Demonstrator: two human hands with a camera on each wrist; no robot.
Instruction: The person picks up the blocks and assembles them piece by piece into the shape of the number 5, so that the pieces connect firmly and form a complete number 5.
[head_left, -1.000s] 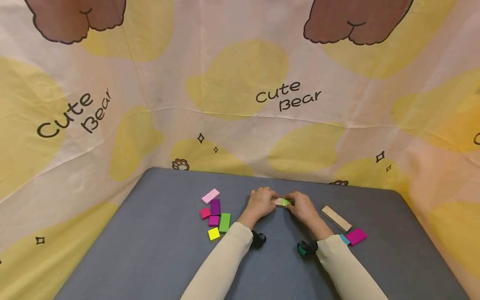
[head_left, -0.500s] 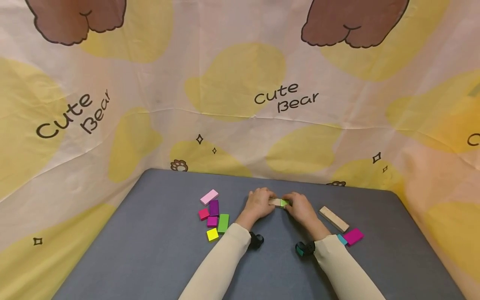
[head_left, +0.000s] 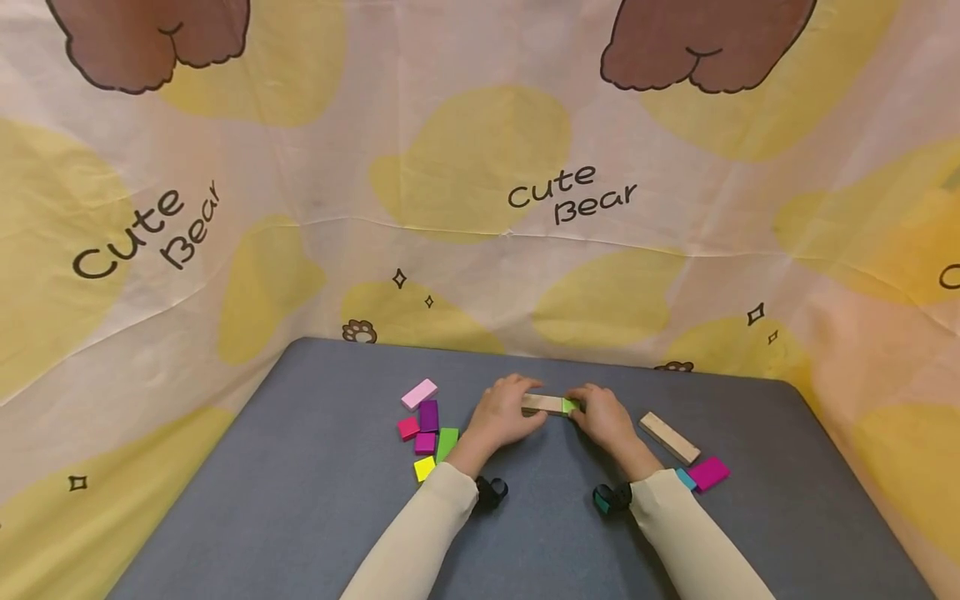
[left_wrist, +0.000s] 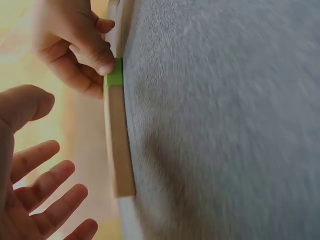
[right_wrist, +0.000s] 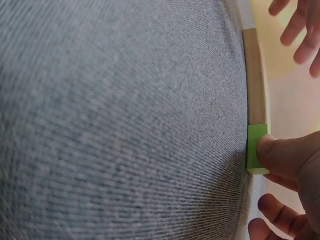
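A plain wooden block (head_left: 542, 405) lies flat near the far middle of the table, end to end with a short green block (right_wrist: 256, 142). My right hand (head_left: 604, 418) pinches the green block, its thumb against the near side in the right wrist view. Beside the wooden block's left part is my left hand (head_left: 501, 417). In the left wrist view its fingers (left_wrist: 46, 182) are spread and apart from the wood, holding nothing. The right fingers behind the green block are partly hidden.
On the left lie pink (head_left: 418, 394), purple (head_left: 428, 415), red (head_left: 408, 428), magenta (head_left: 424, 443), green (head_left: 447, 442) and yellow (head_left: 424, 468) blocks. Right of the right hand are a longer wooden block (head_left: 670, 438), a magenta block (head_left: 708, 474) and a partly covered blue block (head_left: 686, 478).
My left hand has let go of the wooden block and moved left, uncovering more of it. My right hand stays on the green block.
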